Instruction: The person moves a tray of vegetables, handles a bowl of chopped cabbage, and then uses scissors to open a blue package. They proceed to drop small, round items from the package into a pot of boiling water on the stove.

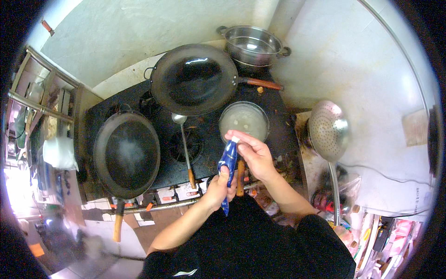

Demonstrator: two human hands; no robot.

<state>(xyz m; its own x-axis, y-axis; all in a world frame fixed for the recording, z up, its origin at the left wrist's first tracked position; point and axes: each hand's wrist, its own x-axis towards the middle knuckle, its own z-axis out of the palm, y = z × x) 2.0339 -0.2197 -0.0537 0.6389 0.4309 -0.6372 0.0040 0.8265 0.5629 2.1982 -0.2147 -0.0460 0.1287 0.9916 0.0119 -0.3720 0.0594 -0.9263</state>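
Observation:
My left hand (223, 188) is wrapped around the lower part of a blue plastic packet (228, 157), which has a white tip and is tilted upright. Its bottom end pokes out below my fist. At the packet's tip, my right hand (254, 153) has its fingers stretched out to the left and its thumb apart; whether it touches the tip is hard to tell. Just beyond both hands, a round pan (244, 117) holds cloudy, pale liquid with a few light lumps. A wooden handle (240, 178) emerges below it, partly hidden by my hands.
A large black wok (193, 80) sits at the back, with a second wok (127, 155) at left. Between them lies a wooden-handled ladle (184, 146) across the black stove (209, 139). A steel pot (254, 45) stands behind; a perforated skimmer (327, 130) is at right.

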